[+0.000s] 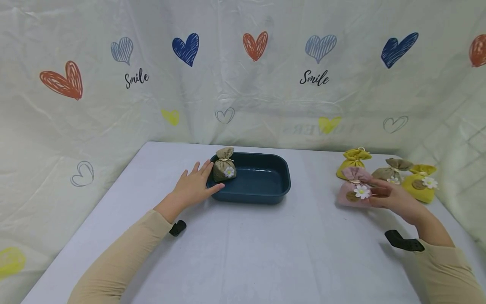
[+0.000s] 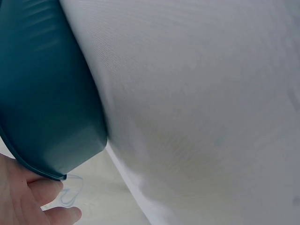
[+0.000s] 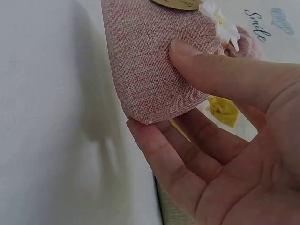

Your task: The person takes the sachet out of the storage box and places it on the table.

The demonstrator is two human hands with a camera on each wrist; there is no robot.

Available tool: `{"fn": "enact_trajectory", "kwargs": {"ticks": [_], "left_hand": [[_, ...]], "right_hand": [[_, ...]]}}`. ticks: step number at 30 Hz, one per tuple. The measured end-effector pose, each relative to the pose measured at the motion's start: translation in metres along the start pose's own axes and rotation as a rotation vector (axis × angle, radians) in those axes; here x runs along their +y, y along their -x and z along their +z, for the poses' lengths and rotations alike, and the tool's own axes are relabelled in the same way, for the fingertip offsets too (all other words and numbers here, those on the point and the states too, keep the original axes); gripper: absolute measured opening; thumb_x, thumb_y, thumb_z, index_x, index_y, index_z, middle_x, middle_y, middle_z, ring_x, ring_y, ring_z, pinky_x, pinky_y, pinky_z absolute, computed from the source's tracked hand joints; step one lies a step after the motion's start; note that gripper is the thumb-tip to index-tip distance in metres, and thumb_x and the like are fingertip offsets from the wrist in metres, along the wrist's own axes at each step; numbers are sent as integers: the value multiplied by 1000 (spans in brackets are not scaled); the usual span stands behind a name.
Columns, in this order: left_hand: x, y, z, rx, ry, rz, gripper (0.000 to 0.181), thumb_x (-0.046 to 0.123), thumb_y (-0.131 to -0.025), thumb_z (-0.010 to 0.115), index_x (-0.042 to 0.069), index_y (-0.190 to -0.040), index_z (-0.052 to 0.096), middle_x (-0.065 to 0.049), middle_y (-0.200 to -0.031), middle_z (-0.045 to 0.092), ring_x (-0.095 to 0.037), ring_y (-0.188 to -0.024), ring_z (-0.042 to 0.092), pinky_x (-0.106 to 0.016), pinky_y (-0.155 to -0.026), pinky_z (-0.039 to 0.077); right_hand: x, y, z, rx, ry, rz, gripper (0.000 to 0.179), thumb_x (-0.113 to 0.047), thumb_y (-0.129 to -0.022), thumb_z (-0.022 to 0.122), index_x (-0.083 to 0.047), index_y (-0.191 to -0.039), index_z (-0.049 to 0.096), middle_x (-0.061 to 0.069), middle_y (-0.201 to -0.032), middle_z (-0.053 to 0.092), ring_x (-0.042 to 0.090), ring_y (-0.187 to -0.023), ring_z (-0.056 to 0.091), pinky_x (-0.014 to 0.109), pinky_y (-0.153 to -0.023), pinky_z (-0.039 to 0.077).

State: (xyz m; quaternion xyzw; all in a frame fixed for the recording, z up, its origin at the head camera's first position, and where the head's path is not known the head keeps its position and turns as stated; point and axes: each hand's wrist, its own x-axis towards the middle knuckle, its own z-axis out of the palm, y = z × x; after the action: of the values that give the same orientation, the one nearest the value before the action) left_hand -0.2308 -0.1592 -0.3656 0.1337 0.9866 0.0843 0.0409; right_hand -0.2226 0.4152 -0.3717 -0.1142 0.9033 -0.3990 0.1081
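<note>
A pink cloth pouch (image 1: 348,195) with a white flower and a round brown tag is gripped by my right hand (image 1: 402,202). In the right wrist view the thumb lies on the front of the pouch (image 3: 150,65) and the fingers curl behind it. My left hand (image 1: 193,185) rests with spread, fairly straight fingers at the left end of a dark teal tray (image 1: 250,197). The left wrist view shows fingers by the rim of the tray (image 2: 51,108). Inside the tray, at its left end, stands an olive-brown pouch (image 1: 223,169) with a white flower.
Behind and beside my right hand stand a yellow pouch (image 1: 353,160), a grey-brown pouch (image 1: 387,172) and another yellow pouch (image 1: 421,190). All rest on a white-covered table (image 1: 243,253). A pale curtain (image 1: 243,93) printed with hearts hangs behind it.
</note>
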Motion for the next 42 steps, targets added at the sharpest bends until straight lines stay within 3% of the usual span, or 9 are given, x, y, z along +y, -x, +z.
{"fn": "enact_trajectory", "kwargs": {"ticks": [27, 42], "left_hand": [[-3, -4, 6, -6, 1, -1, 96, 71, -100, 45, 6, -165, 16, -11, -170, 14, -41, -154, 13, -68, -118, 17], [-3, -4, 5, -7, -2, 0, 96, 71, -100, 44, 6, -165, 15, -10, -171, 13, -41, -154, 12, -67, -118, 16]], "right_hand": [[25, 4, -4, -32, -73, 62, 72, -16, -100, 69, 10, -153, 27, 47, -145, 36, -19, -100, 47, 23, -79, 55], [27, 3, -5, -51, -87, 94, 76, -17, -100, 69, 12, -154, 23, 47, -147, 34, -19, -99, 47, 25, -81, 56]]}}
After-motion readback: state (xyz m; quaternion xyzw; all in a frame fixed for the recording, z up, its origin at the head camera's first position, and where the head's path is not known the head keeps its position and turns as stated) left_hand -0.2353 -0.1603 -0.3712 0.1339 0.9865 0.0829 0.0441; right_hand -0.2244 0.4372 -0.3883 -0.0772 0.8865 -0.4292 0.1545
